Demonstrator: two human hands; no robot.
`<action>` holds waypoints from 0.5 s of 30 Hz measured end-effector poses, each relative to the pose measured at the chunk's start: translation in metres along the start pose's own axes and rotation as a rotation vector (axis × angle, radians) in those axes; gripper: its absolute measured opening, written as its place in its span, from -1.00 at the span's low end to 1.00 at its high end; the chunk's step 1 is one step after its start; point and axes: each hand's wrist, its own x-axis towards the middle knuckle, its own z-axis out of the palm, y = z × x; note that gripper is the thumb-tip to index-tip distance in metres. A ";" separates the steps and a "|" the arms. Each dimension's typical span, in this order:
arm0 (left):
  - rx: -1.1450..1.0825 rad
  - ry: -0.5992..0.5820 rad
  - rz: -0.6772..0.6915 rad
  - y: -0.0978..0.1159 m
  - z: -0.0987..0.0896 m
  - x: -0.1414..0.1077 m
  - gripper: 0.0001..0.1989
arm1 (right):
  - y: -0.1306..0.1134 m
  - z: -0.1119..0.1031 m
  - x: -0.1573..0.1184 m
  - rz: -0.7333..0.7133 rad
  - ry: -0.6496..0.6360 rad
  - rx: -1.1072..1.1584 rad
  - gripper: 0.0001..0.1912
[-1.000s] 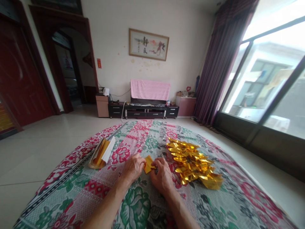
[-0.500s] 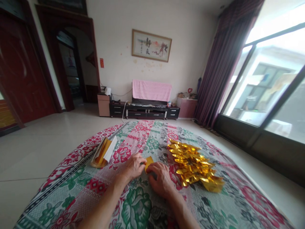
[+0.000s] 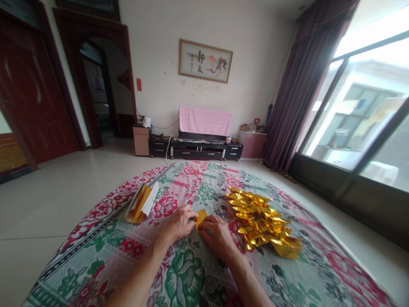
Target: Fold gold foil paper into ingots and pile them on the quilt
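A small folded piece of gold foil paper point(image 3: 201, 216) is between my two hands, just above or on the flowered cloth. My left hand point(image 3: 182, 222) pinches its left side with thumb and forefinger. From the right, my right hand point(image 3: 217, 236) closes its bent fingers on the near right edge of the paper. My fingers hide the paper's lower part. To the right lie several folded gold foil pieces point(image 3: 262, 217), stacked in an overlapping row. On the left a curled stack of gold and white paper sheets point(image 3: 142, 204) rests on the cloth.
The round table is covered with a red, green and grey flowered cloth point(image 3: 185, 273). Beyond it stand a low black cabinet point(image 3: 198, 151) and a pink towel point(image 3: 205, 120) over something. A purple curtain point(image 3: 306, 85) and window are at the right, a dark red door point(image 3: 35, 89) at the left.
The right hand's fingers have shifted slightly on the gold paper, the thumb and forefinger drawing closer together. The whole view has turned a little to the left.
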 end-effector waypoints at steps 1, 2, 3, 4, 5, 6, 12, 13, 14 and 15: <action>0.003 -0.002 0.004 0.000 0.000 0.000 -0.77 | 0.000 -0.001 0.000 -0.003 -0.004 -0.006 -0.85; 0.007 -0.001 0.008 -0.001 0.001 0.000 -0.77 | 0.000 -0.001 0.000 -0.007 -0.009 -0.008 -0.84; 0.012 0.000 0.008 -0.001 0.001 0.000 -0.77 | 0.001 -0.001 0.000 -0.010 -0.016 -0.005 -0.84; 0.017 0.003 0.007 -0.001 0.002 0.000 -0.77 | 0.001 -0.001 0.000 -0.011 -0.021 0.001 -0.85; 0.019 0.006 0.006 -0.001 0.002 0.000 -0.77 | 0.002 -0.001 0.001 -0.008 -0.026 0.006 -0.85; 0.018 0.011 0.006 -0.001 0.002 0.000 -0.77 | 0.002 0.000 0.001 0.000 -0.026 0.010 -0.87; 0.003 0.013 -0.010 -0.001 0.003 0.001 -0.79 | 0.001 0.008 0.003 0.078 0.014 -0.021 -0.90; 0.006 0.012 -0.017 -0.001 0.003 0.001 -0.79 | 0.000 0.008 0.003 0.085 0.025 -0.029 -0.91; 0.008 0.010 -0.024 -0.001 0.003 0.001 -0.79 | -0.002 0.008 0.003 0.087 0.034 -0.037 -0.92; 0.008 0.006 -0.028 -0.001 0.003 0.001 -0.79 | -0.003 0.007 0.003 0.083 0.037 -0.043 -0.92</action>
